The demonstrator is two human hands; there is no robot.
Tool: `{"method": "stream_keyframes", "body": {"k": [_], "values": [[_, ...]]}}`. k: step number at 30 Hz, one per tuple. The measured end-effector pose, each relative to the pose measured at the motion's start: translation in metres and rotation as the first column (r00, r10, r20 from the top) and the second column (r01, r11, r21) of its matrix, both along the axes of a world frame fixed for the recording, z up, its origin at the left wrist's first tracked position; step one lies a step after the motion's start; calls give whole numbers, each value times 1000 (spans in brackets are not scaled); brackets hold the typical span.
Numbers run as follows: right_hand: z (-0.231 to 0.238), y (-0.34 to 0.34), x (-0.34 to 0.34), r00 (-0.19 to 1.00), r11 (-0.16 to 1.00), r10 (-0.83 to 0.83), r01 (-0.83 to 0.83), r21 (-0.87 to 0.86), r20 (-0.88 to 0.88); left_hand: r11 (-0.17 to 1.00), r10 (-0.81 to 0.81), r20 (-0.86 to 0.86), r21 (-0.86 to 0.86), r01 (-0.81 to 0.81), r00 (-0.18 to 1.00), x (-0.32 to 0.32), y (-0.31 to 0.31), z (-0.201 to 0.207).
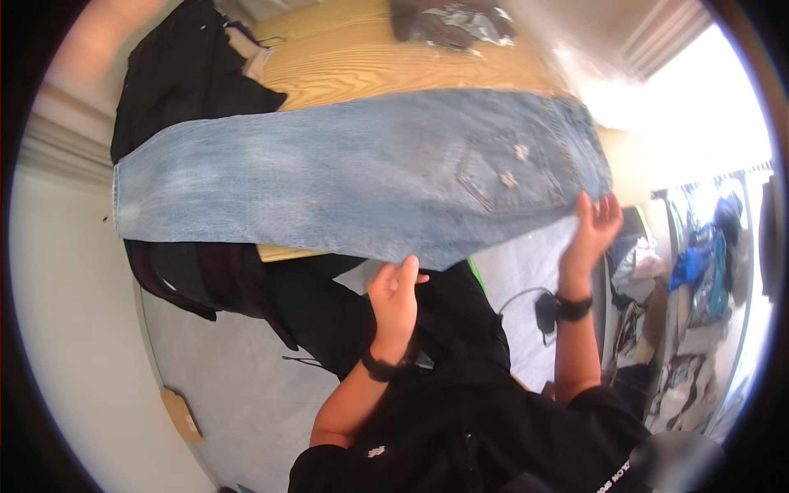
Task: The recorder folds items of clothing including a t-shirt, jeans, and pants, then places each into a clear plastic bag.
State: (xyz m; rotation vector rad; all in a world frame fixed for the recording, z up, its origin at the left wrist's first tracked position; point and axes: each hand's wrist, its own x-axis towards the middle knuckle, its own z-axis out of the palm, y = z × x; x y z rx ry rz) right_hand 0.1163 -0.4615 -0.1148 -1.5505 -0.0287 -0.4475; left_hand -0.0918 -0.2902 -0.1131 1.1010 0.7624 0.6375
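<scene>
A pair of faded light-blue jeans (329, 172) lies folded lengthwise across the table, hem to the left and waistband to the right. A back pocket with two pale star-shaped patches faces up. My left hand (394, 300) pinches the near edge around the crotch corner, its thumb on top and some fingers hidden beneath the denim. At the near corner of the waistband, my right hand (593, 234) grips the cloth between thumb and fingers. Dark bands circle both wrists, and a small black device (546, 314) with a cable is at the right one.
Under the jeans is a wood-grain table (329, 57). Black clothing (177, 74) lies at its far left, and a dark item in clear plastic (452, 23) at the back. Bagged garments (699, 263) fill a rack on the right. Dark fabric (205, 275) hangs off the near left edge.
</scene>
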Motion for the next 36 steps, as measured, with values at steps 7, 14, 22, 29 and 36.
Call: {"method": "stream_keyframes", "body": {"k": [7,14,22,29,36], "values": [[20,-70,13,862,695,395,-53,717,-318,943,330,137,-86,-320,934,-37,58,31],[41,-64,20,738,595,560,-44,802,-375,920,392,362,-170,-354,845,-66,155,42],[13,-48,38,560,458,805,-372,808,-198,950,289,554,-268,-161,781,-50,213,76],[11,-11,33,752,692,617,-379,614,-232,870,488,333,-104,-483,807,-66,271,79],[-5,-17,31,804,736,546,-327,593,-234,950,311,251,-57,-307,917,-130,305,112]]}}
